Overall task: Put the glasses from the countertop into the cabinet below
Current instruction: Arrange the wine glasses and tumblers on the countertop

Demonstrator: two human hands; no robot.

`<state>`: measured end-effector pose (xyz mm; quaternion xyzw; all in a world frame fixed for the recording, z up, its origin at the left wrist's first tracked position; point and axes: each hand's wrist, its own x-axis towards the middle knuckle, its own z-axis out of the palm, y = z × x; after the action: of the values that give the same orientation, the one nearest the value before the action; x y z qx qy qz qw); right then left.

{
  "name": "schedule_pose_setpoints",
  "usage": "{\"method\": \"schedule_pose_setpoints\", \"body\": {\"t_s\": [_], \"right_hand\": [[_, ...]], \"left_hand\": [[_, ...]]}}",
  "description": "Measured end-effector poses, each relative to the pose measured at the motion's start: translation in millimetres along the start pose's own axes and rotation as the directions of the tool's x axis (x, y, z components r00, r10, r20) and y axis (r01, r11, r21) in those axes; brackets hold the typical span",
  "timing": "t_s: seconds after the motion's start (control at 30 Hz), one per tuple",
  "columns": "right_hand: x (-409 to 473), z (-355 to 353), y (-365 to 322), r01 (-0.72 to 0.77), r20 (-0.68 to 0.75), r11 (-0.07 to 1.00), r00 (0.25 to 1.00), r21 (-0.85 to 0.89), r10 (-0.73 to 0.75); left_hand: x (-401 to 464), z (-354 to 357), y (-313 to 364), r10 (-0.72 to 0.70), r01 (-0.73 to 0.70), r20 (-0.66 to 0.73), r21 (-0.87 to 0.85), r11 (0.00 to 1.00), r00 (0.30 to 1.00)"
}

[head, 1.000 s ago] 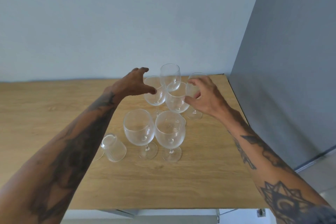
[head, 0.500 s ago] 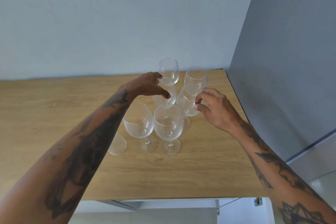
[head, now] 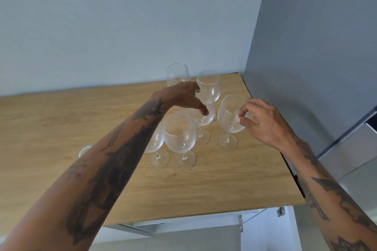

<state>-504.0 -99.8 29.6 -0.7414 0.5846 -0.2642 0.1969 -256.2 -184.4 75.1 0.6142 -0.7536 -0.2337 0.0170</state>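
Several clear stemmed wine glasses stand on the wooden countertop (head: 214, 185) near its back right corner. My right hand (head: 263, 122) pinches the bowl of the rightmost wine glass (head: 229, 116), whose foot rests on the wood. My left hand (head: 183, 98) reaches over the group, fingers curled around the bowl of a middle wine glass (head: 201, 120). In front stand two more glasses (head: 179, 134), one partly behind my left forearm. Two further glasses (head: 210, 85) stand at the back. A small glass (head: 83, 151) lies mostly hidden behind my left forearm.
A pale wall runs behind the countertop and a grey panel (head: 306, 67) borders it on the right. Below the front edge, a white cabinet (head: 183, 228) shows with its flap door open and a metal stay (head: 240, 222).
My right hand has drawn the rightmost glass away from the cluster toward the right. My left hand moved deeper over the group onto a middle glass. The camera shifted left.
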Motion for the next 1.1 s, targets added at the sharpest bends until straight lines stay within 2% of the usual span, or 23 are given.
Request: {"method": "schedule_pose_setpoints", "body": {"t_s": [0.27,0.53,0.7,0.8,0.87,0.97,1.1], "right_hand": [[8,-5,10,-0.068,-0.141,0.994,0.989,-0.085,0.055],[35,3,1,-0.019,-0.086,0.997,0.996,-0.068,0.013],[39,9,-3,-0.004,-0.084,0.998,0.996,-0.066,-0.002],[43,11,-7,0.021,-0.054,0.996,0.998,-0.086,-0.026],[47,12,-13,0.048,-0.019,0.996,0.999,-0.076,-0.049],[53,15,-26,0.113,0.033,0.991,0.993,-0.067,-0.111],[65,18,-40,0.057,0.158,0.995,0.986,-0.076,-0.045]], "left_hand": [[-18,8,23,0.063,-0.072,0.084,0.097,0.993,0.994],[-45,16,41,0.078,-0.106,0.154,0.181,0.978,0.985],[-54,21,44,0.124,-0.142,0.139,0.134,0.981,0.983],[-59,21,40,0.141,-0.161,0.127,0.163,0.973,0.982],[-68,13,31,0.14,-0.149,0.086,0.104,0.983,0.986],[-81,-14,2,0.076,-0.08,-0.065,-0.061,0.995,0.995],[-86,-35,-42,-0.037,0.036,-0.188,-0.013,0.999,0.981]]}}
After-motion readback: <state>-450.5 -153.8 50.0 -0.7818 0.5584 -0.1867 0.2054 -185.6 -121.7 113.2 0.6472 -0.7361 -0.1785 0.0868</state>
